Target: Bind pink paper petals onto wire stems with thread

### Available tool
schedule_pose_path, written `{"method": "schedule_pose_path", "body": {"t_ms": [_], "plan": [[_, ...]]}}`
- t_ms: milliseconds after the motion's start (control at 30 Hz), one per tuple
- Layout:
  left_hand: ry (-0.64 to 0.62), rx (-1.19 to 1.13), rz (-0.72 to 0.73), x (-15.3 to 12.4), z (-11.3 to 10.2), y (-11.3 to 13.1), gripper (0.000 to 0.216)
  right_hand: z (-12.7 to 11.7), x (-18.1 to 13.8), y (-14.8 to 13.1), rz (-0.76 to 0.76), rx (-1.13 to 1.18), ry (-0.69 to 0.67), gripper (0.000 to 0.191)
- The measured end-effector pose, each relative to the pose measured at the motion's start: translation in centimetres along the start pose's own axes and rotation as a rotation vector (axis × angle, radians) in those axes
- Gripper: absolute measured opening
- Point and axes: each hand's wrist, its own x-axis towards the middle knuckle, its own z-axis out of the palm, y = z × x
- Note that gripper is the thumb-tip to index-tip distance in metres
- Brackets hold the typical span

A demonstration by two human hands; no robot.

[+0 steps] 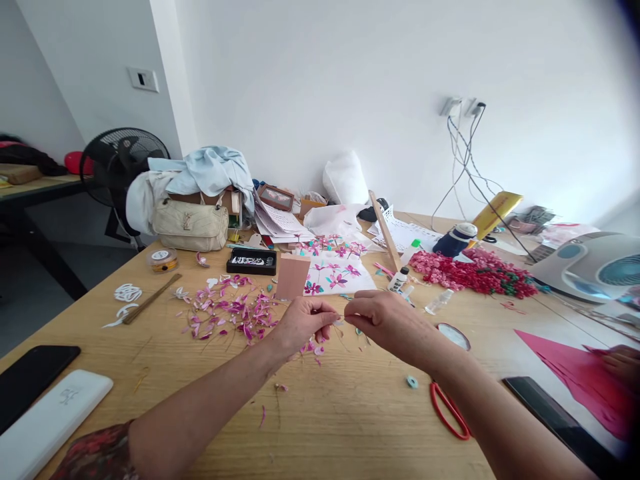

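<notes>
My left hand (303, 322) and my right hand (387, 319) meet above the wooden table (345, 427), fingertips almost touching. Both are pinched on a small pale piece (339, 321) held between them, and a few pink petals (314, 346) hang under the left fingers. Just left of my left hand lies a scatter of pink petals (227, 312). Red-handled scissors (449, 413) lie under my right forearm, with a small teal ring (411, 381) beside them.
A sheet with pink paper flowers (334, 275), a brown card (293, 277), glue bottles (399, 279) and a heap of red flowers (470, 272) lie behind. A phone (30, 377) and white case (53, 420) sit left. Another person's hand (624, 361) rests on red paper (575, 373).
</notes>
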Motion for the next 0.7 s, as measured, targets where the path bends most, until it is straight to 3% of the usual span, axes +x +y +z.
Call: {"method": "schedule_pose_path", "body": {"t_ms": [700], "plan": [[-0.026,-0.015,-0.025,-0.06,-0.37,-0.46,0.024,0.93,0.98,0.2,0.0,-0.061,-0.019,0.024]]}}
